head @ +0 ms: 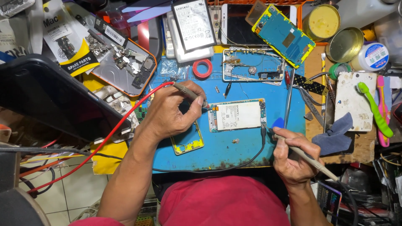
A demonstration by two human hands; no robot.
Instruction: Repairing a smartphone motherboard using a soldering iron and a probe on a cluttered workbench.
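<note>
So the opened phone (238, 115) sits about centre frame on the blue mat (234, 146), back cover off, battery showing; a dark cable plugs into its right-hand corner and loops down along the mat's lower edge. The left hand (171, 111) is closed around a probe (188, 93) with a red lead (104, 142), tip resting right at the phone's left edge; the right hand (293, 157), lower right of centre, is gripping a second probe (307, 158) with a dark lead, tip pointed at the phone's lower right corner, just beside where the cable goes in. Looks to me like the teardown part is done and this is mid-testing; both tips are at the board but I can't tell if they actually make contact. Nothing's back together yet; a yellow frame piece (188, 142) lies just below the left hand, another stripped frame (253, 65) sits above the phone, and a red tape roll (202, 68) is upper centre.
</note>
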